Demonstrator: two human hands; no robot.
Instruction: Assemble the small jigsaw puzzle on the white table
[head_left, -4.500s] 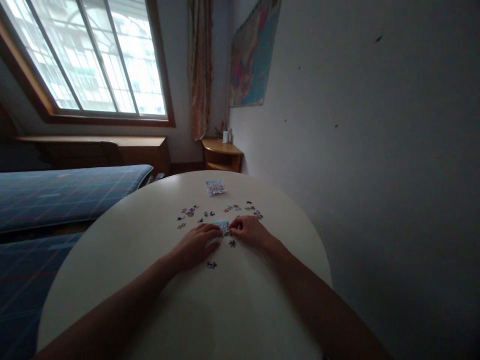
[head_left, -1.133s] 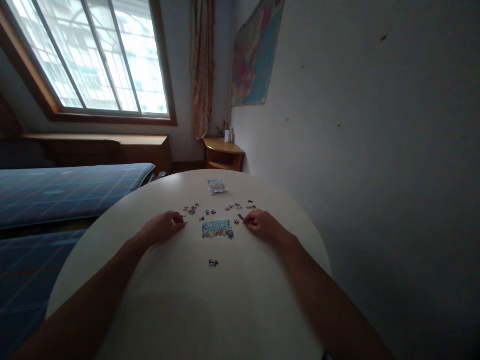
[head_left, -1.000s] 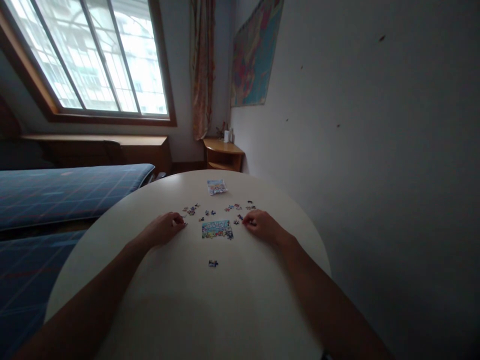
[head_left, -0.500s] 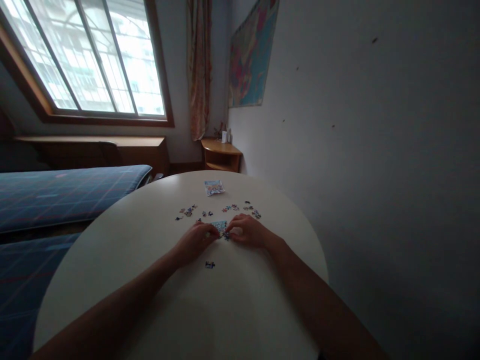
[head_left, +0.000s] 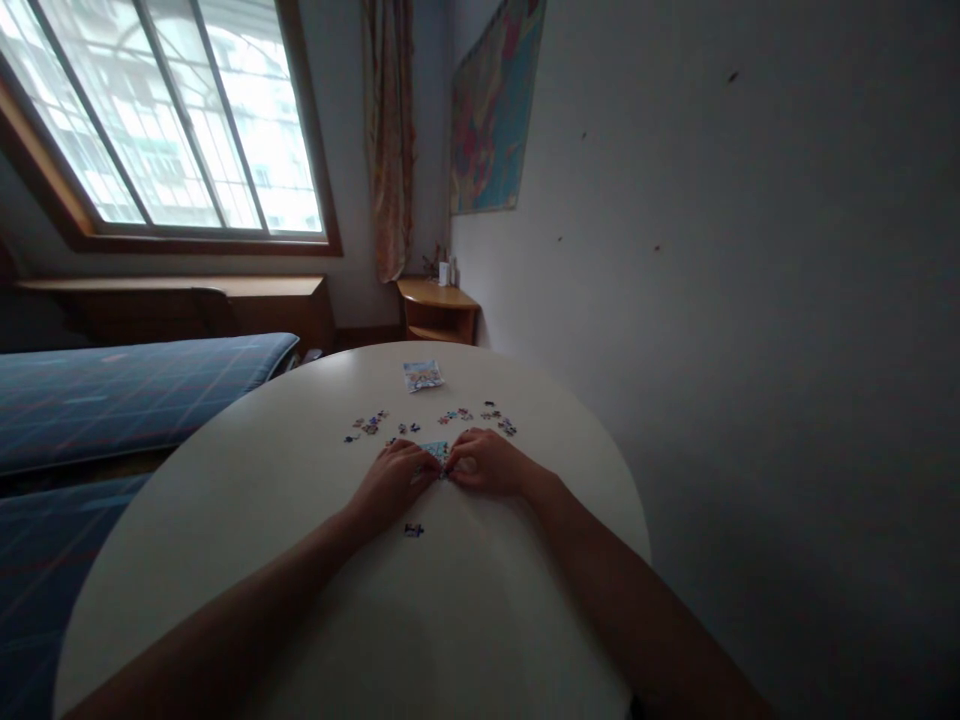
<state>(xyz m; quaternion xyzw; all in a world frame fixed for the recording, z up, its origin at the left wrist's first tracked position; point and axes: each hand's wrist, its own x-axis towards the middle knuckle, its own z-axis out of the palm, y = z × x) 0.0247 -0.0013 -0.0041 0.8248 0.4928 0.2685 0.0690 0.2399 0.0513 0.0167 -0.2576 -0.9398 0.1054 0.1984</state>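
A small, partly joined jigsaw puzzle (head_left: pixel 434 449), light blue along its top, lies flat on the round white table (head_left: pixel 247 520) between my hands. My left hand (head_left: pixel 397 475) is closed at its lower left, fingertips pressed together on the puzzle's edge. From the right, my right hand (head_left: pixel 487 462) pinches a small jigsaw piece (head_left: pixel 445 474) at the puzzle's lower edge. The fingers cover much of the puzzle and most of that piece. Nearer to me, below the left hand, lies a separate jigsaw piece or small joined cluster (head_left: pixel 413 530).
Loose jigsaw pieces lie beyond my hands, in a left group (head_left: pixel 370 424), a middle group (head_left: pixel 455 414) and a right group (head_left: pixel 507 427). Farther back is a printed picture packet (head_left: pixel 423 375). A wall (head_left: pixel 750 350) runs along the right; a blue plaid mattress (head_left: pixel 142 390) is left.
My hands have drawn slightly closer together at the puzzle's lower edge, the right fingertips now near the left ones. The whole view has shifted a little.
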